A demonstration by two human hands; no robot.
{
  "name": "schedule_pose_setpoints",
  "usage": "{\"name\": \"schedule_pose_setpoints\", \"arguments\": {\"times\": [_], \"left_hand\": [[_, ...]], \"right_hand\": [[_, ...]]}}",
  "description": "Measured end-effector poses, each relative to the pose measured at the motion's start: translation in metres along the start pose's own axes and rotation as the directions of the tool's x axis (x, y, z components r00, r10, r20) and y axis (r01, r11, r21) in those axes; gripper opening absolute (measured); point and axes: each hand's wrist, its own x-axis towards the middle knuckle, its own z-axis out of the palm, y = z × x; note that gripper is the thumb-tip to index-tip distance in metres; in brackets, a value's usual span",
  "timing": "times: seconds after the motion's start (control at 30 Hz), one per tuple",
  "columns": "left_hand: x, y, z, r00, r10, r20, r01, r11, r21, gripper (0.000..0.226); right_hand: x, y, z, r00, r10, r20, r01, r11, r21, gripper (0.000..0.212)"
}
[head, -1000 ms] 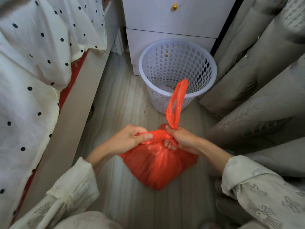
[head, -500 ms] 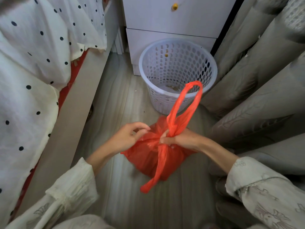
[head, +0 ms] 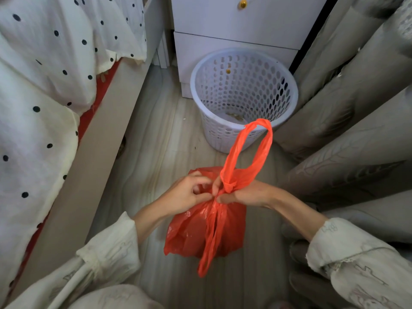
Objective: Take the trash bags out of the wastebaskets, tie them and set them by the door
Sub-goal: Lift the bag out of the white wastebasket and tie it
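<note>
Red bag (head: 200,233) already out of the white basket (head: 244,99), held above the floor near the basket. Right hand (head: 247,192) pinching the gathered neck; left hand (head: 189,195), fingers curled, working the knot. Tie unfinished, one handle (head: 247,152) standing up. Carrying to the door still to come.

The trash bag (head: 200,233) hangs over the floor (head: 156,152) between the bed (head: 44,108) on the left and the curtains (head: 356,108) on the right. Behind it stands the wastebasket (head: 244,97), just before the drawer cabinet (head: 234,23).
</note>
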Motion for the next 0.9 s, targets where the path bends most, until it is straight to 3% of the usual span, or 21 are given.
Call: {"name": "schedule_pose_setpoints", "arguments": {"times": [0.17, 0.4, 0.47, 0.67, 0.77, 0.9], "left_hand": [[-0.001, -0.003, 0.000, 0.992, 0.044, -0.117, -0.049, 0.998, -0.039, 0.022], [0.000, 0.004, 0.001, 0.988, 0.017, -0.152, -0.010, 0.999, 0.045, 0.015], [0.000, 0.010, 0.000, 0.988, 0.001, -0.157, 0.002, 1.000, 0.015, 0.009], [0.000, 0.015, -0.001, 0.987, -0.040, -0.154, 0.033, 0.998, -0.044, 0.011], [-0.002, 0.010, 0.000, 0.987, -0.058, -0.153, 0.048, 0.996, -0.069, 0.006], [-0.002, 0.006, 0.002, 0.980, -0.066, -0.188, 0.059, 0.997, -0.039, 0.011]], "right_hand": [[0.002, 0.007, 0.001, 0.991, 0.027, -0.130, -0.018, 0.997, 0.073, 0.035], [0.002, 0.007, 0.006, 0.939, -0.121, -0.323, 0.094, 0.991, -0.099, 0.021], [0.003, 0.011, 0.007, 0.927, -0.180, -0.330, 0.134, 0.978, -0.157, 0.007], [0.006, 0.015, 0.012, 0.856, -0.066, -0.513, 0.003, 0.993, -0.122, 0.025], [0.012, 0.021, 0.012, 0.845, 0.259, -0.467, -0.145, 0.953, 0.267, 0.010], [0.009, 0.019, 0.007, 0.889, 0.401, -0.222, -0.200, 0.775, 0.599, 0.014]]}}
